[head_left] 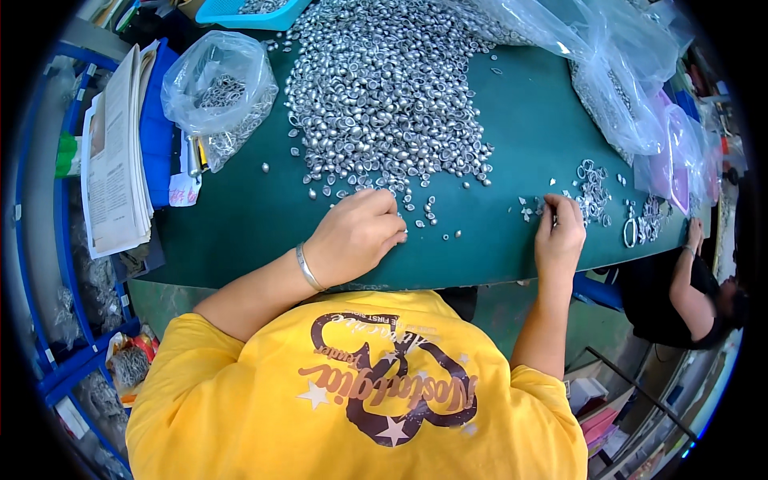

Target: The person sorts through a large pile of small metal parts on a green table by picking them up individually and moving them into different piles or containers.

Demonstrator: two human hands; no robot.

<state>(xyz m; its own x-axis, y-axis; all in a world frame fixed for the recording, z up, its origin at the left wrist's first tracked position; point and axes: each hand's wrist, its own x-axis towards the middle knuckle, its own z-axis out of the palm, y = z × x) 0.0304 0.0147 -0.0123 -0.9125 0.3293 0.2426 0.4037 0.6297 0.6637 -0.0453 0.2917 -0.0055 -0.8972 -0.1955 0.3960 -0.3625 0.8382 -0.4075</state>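
Note:
A big heap of small silvery oval metal pieces (384, 96) spreads over the green tabletop (520, 104). At its near edge is my left hand (356, 236), a bracelet on the wrist. Its fingers are curled together, and the hand itself hides what they may hold. A few loose metal pieces (430, 210) lie just right of it. Further right, my right hand (562, 232) has thumb and fingers pinched; anything between the tips is too small to make out. Small flat silvery bits (526, 211) lie beside those fingertips, and a cluster of metal rings (592, 192) lies just beyond.
An open clear bag of metal parts (220, 88) stands left of the heap, beside a blue bin with papers (120, 152). A light-blue basket (252, 14) sits at the far left. Large plastic bags (612, 80) stand far right. Another person (672, 292) sits at the right.

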